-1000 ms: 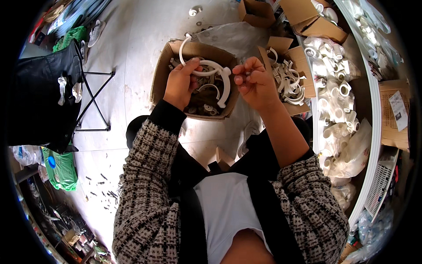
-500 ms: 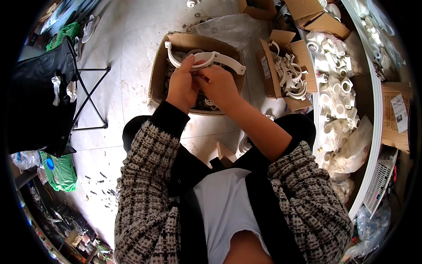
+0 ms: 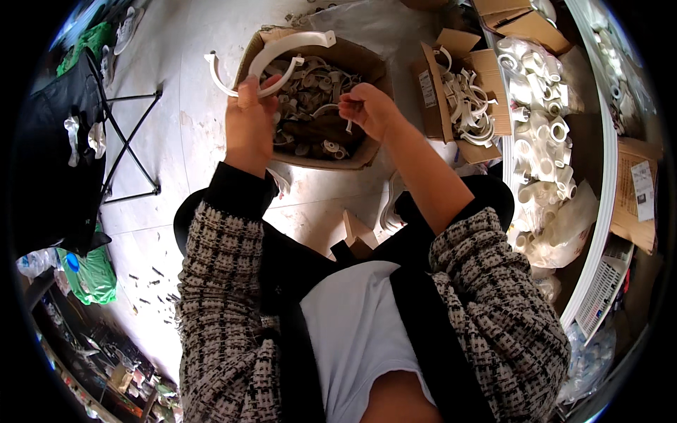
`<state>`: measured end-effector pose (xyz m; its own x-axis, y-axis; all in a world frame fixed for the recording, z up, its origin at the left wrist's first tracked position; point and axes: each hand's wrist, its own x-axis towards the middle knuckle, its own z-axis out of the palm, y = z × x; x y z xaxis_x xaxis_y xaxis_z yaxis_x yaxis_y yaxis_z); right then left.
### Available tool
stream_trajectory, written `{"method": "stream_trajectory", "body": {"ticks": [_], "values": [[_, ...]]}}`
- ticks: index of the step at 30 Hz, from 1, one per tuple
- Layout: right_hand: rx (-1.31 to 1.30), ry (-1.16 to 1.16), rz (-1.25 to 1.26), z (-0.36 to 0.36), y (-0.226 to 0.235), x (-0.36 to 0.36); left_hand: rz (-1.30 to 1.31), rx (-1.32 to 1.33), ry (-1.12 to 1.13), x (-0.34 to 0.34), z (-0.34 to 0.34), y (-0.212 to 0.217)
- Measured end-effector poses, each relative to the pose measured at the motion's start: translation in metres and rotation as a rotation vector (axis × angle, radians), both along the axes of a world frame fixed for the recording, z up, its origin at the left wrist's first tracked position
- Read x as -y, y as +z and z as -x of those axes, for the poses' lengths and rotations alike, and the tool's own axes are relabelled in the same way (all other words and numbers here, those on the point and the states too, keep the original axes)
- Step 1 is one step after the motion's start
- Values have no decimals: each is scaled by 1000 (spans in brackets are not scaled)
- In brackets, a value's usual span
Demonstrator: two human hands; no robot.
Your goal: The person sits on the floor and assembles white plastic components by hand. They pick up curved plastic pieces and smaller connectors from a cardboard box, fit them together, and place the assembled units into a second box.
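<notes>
Unreadable labels [image 3: 642, 190] on two cardboard boxes [image 3: 623, 204]

Fingers of the left hand [image 3: 247, 134] lie right across the white curved bands [image 3: 293, 42], and there goes the gripped stretch, so no telling whether they're joined! That hand blots out the near left corner of the cardboard box [image 3: 371, 67] as well. Over at the box's right edge, the right hand [image 3: 367, 113] curls its fingertips under: anything pinched there? Can't tell. Inside, the small pieces [image 3: 319, 81] overlap too thickly to sort. Dark trousers [image 3: 451, 204] cover much of both shoes. Out on the floor, left side, dark scraps [image 3: 156, 282], too tiny to identify! The black chair [image 3: 53, 158] is swallowed by the dark rim, and the lower-left clutter [image 3: 120, 377] is murk.
</notes>
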<state>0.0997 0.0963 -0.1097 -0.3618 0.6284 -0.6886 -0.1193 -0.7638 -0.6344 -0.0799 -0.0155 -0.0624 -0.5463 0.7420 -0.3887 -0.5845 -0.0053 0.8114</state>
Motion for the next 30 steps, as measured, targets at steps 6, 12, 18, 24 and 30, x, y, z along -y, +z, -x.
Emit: {"method": "stream_trajectory", "body": {"ticks": [6, 12, 18, 24, 30], "values": [[380, 366, -67, -16, -81, -16, 91, -216, 20, 9, 13, -3], [930, 1271, -1061, 4, -145, -5, 107, -256, 20, 10, 15, -8], [1082, 1521, -1218, 21, -165, 17, 81, -171, 53, 15, 14, -2], [1101, 1472, -1322, 16, -172, 24, 33, -94, 39, 15, 14, 5], [1033, 994, -1043, 38, -98, -14, -18, -72, -20, 18, 6, 16]]}}
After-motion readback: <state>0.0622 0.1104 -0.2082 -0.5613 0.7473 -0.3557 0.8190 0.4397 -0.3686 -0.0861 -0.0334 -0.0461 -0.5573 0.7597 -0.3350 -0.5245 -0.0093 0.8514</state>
